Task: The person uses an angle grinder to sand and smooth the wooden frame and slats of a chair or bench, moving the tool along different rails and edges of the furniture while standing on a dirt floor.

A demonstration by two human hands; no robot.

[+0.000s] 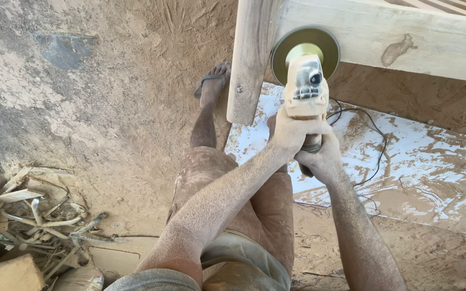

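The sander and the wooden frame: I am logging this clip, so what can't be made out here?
Head view:
- Sander: the handle is hidden inside the left hand and right hand.
- Disc: its working face is turned away.
- Wooden frame: cut off by the top and right edges.
- Cable: its end cannot be traced.

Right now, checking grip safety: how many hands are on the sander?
2. The left hand grips the sander body near the disc; the right hand holds its rear handle, just behind.

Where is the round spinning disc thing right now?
In the head view, the round disc sits top centre, at the sander's front end, against the wooden frame beside its upright post.
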